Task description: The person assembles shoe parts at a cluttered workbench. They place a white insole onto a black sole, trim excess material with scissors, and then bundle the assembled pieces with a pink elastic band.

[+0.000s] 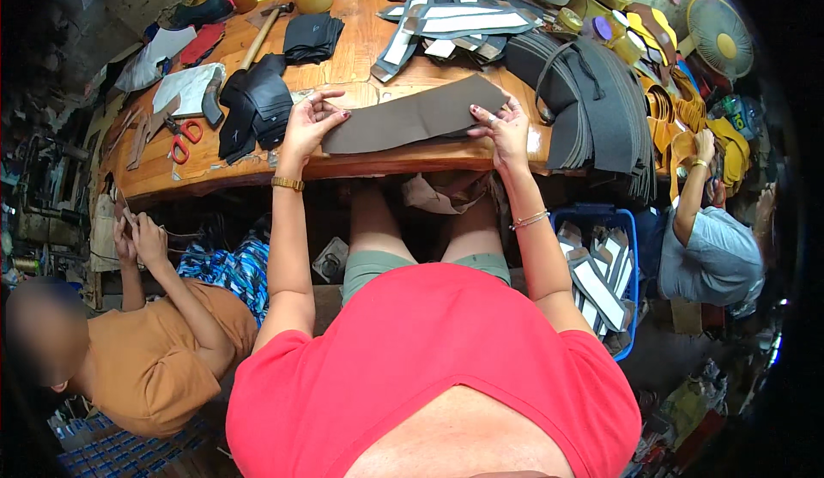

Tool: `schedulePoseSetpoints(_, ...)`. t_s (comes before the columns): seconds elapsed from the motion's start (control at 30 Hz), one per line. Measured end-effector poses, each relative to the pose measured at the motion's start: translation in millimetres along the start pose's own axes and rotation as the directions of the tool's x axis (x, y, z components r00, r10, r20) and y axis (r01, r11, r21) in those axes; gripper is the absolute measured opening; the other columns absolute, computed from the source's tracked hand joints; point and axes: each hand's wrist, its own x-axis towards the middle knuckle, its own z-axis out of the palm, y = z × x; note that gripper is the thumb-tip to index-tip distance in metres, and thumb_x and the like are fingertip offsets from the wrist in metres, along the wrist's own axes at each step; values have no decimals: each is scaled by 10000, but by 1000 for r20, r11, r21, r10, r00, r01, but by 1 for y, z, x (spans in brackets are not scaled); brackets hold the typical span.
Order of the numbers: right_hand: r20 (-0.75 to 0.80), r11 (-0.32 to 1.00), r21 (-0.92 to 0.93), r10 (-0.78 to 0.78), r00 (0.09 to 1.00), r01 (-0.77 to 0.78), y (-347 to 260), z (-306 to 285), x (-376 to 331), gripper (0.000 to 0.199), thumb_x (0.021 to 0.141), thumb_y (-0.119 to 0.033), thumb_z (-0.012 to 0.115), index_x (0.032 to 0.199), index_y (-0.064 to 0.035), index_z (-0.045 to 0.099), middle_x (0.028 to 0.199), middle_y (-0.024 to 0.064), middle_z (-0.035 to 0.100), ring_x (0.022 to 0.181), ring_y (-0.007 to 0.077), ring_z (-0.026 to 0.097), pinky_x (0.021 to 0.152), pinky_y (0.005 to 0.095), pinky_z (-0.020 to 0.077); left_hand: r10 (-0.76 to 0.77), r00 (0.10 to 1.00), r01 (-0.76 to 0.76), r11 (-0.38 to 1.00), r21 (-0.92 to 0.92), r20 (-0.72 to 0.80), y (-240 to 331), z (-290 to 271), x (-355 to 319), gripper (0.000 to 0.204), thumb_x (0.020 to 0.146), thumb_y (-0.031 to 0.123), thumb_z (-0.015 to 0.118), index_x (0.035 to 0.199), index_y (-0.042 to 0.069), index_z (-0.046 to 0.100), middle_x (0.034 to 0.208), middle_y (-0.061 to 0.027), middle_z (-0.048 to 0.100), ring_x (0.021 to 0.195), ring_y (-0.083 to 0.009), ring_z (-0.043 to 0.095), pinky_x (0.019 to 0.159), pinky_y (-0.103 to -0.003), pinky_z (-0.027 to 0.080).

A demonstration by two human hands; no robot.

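A long, dark grey-brown strip of sheet material point(412, 119), slightly curved, is stretched between my hands over the front edge of the wooden table point(369, 92). My left hand point(309, 122) pinches its left end between thumb and fingers. At the strip's right end, my right hand point(505, 130) grips the corner, with some fingers hidden behind it. Just right of that hand lies a thick fanned stack of dark grey strips point(601, 109). Beyond the held strip is a pile of grey strips with white bands point(463, 23).
Left on the table are black folded pieces point(257, 105), red-handled scissors point(184, 141) and a hammer point(260, 39). A blue crate point(633, 281) of white-banded strips stands at my right. People sit on both sides, one in an orange shirt point(154, 349), one in grey point(714, 255). A fan point(719, 36) stands far right.
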Motion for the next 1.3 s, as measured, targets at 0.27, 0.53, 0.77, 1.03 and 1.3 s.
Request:
schedulePoseSetpoints(0.27, 169, 264, -889, -568, 805, 373, -22, -9, 22, 537, 667, -81, 757, 1181, -75, 600, 1148, 172, 530, 1087, 354, 550, 919, 407, 456, 166, 971, -80, 906, 416, -174, -30, 5, 4, 477, 717, 133, 845, 1147, 36, 662, 774, 9, 653, 545, 4, 461, 496, -169, 395)
schedulePoseSetpoints(0.53, 573, -172, -815, -380, 727, 553, -39, 11, 173, 507, 705, -98, 650, 1210, -125, 613, 1224, 110, 582, 1196, 310, 522, 958, 485, 428, 418, 881, -197, 750, 631, -222, -14, 23, -3, 398, 733, 134, 823, 1092, 32, 684, 879, -62, 677, 768, -141, 614, 703, -286, 486)
schedulePoseSetpoints(0.77, 531, -226, -825, 7, 847, 519, -40, 18, 216, 664, 627, -199, 701, 1281, -237, 594, 1382, 116, 497, 1291, 312, 475, 1038, 612, 313, 426, 884, -255, 787, 563, -195, -27, 23, -3, 300, 850, 218, 718, 1082, 33, 680, 999, -119, 660, 981, -269, 595, 841, -349, 466)
schedulePoseSetpoints(1.03, 707, -278, -706, -214, 674, 652, -50, 9, 208, 557, 608, -176, 732, 1159, -176, 648, 1138, 91, 551, 1134, 300, 558, 938, 536, 407, 386, 909, -366, 558, 744, 158, -1, 28, -11, 711, 562, 486, 861, 1151, 131, 681, 1108, -77, 629, 1089, -257, 562, 973, -396, 364)
schedulePoseSetpoints(1.3, 727, -190, -687, -177, 664, 702, -34, 7, 211, 448, 649, -106, 721, 1085, -133, 625, 1113, 113, 549, 1129, 304, 556, 868, 451, 449, 264, 931, -351, 458, 817, 252, 13, 28, -6, 787, 505, 557, 852, 1169, 169, 682, 1060, -69, 567, 1092, -260, 534, 981, -411, 336)
